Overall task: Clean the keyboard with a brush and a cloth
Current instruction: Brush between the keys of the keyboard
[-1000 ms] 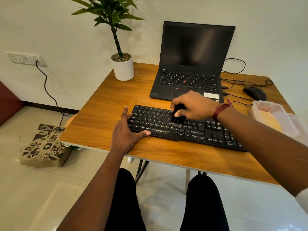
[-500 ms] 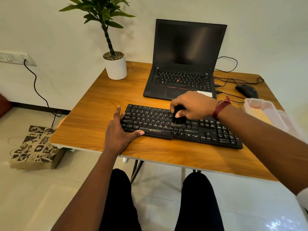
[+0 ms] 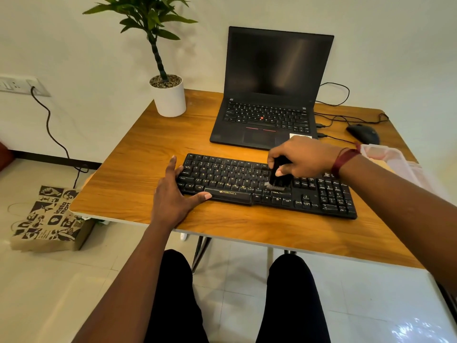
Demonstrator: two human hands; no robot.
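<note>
A black keyboard [image 3: 230,178] lies across the near part of the wooden table [image 3: 138,169]. My right hand [image 3: 305,157] grips a small black brush [image 3: 279,180] whose bristles touch the keys just right of the keyboard's middle. My left hand [image 3: 173,194] rests flat at the keyboard's left end, fingers along its side edge and thumb against its front edge. No cloth is visible.
An open black laptop [image 3: 269,95] stands behind the keyboard. A white plant pot [image 3: 169,100] is at the back left, a black mouse [image 3: 363,133] with cables at the back right. A clear plastic box [image 3: 393,162] sits at the right edge. A printed paper bag [image 3: 47,219] stands on the floor.
My right hand has carried the brush rightward along the keys, from the middle toward the right part of the keyboard. My left hand stays at the left end.
</note>
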